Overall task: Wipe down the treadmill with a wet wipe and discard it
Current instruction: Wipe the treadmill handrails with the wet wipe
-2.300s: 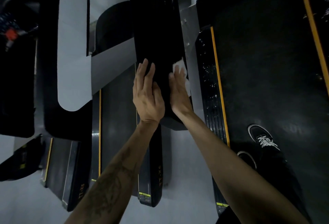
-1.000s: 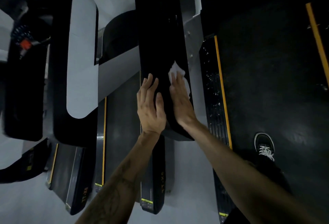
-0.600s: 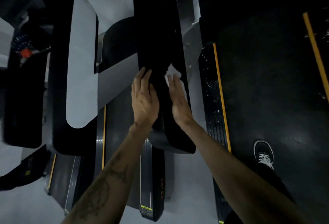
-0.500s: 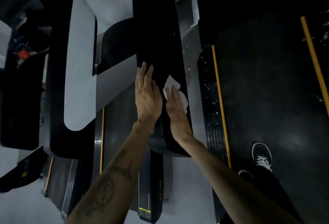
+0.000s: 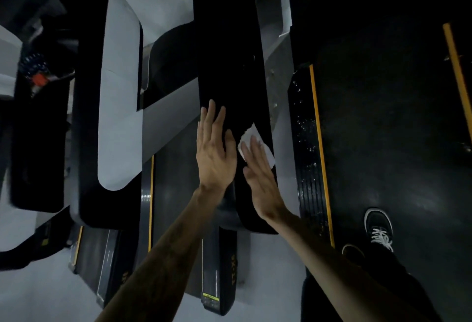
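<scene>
Here the person is looking down at a long black treadmill handrail, which is running from the top of the view down toward its rounded near end. The left hand is lying flat along the rail's left edge, grip fully open, fingers straight and close together and pointing up the rail, holding nothing. The right hand is also lying flat with its grip open, fingers straight, palm pressing the white wet wipe onto the rail's right side. The wipe is sitting under the fingers, with a crumpled corner sticking out past the fingertips and a strip showing along the rail's right edge. The two hands are lying side by side, just apart, with a dark strip of rail showing between them. Both bare forearms are coming in from the bottom edge; the left one is showing a faint tattoo. To the right the treadmill deck is lying dark, with a yellow stripe running along its left edge and a ribbed side rail beside that, speckled with pale spots. A black shoe with white laces is standing on the deck at its lower right. To the left, grey and black parts of neighbouring machines are filling the view above a pale floor.
</scene>
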Action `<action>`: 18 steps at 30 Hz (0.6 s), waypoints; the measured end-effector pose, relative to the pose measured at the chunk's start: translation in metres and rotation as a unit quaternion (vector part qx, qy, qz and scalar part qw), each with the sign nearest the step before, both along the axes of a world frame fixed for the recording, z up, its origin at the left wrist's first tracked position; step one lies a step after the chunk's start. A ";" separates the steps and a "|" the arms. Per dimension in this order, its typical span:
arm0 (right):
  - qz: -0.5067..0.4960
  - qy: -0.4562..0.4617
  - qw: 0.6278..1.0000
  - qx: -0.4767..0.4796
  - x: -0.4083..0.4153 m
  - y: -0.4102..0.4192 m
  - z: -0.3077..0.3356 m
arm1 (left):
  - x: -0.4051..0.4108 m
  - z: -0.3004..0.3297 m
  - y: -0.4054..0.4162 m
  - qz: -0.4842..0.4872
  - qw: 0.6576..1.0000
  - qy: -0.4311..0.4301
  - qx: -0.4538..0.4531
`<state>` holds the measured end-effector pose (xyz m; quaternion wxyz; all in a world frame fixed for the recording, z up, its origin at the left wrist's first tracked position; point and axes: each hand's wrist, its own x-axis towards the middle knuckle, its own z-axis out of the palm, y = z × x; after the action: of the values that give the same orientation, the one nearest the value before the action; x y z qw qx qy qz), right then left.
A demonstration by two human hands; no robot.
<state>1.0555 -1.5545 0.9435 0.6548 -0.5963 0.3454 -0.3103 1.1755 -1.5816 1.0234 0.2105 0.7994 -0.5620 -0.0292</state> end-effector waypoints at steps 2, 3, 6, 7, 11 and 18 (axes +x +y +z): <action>0.010 -0.003 1.000 -0.002 0.004 -0.022 0.003 | 0.000 0.001 -0.001 0.003 1.000 -0.002 0.000; 0.012 -0.005 1.000 0.008 0.008 -0.035 0.004 | 0.000 0.001 -0.001 0.005 1.000 -0.003 -0.001; 0.007 0.016 0.999 0.045 0.017 -0.053 -0.001 | 0.000 0.000 -0.001 0.008 1.000 -0.008 -0.005; 0.000 0.023 0.998 0.056 0.016 -0.049 -0.003 | 0.000 0.000 -0.001 0.008 1.000 -0.006 -0.007; -0.033 0.017 0.998 0.048 0.007 -0.004 -0.005 | 0.000 -0.001 0.001 0.009 1.000 -0.003 -0.014; -0.029 -0.021 0.999 0.020 0.025 -0.043 0.003 | -0.003 0.001 0.000 0.019 1.000 0.009 -0.020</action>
<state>1.0810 -1.5977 0.9468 0.6641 -0.5663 0.3553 -0.3347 1.1729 -1.5812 1.0246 0.2318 0.8051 -0.5457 -0.0211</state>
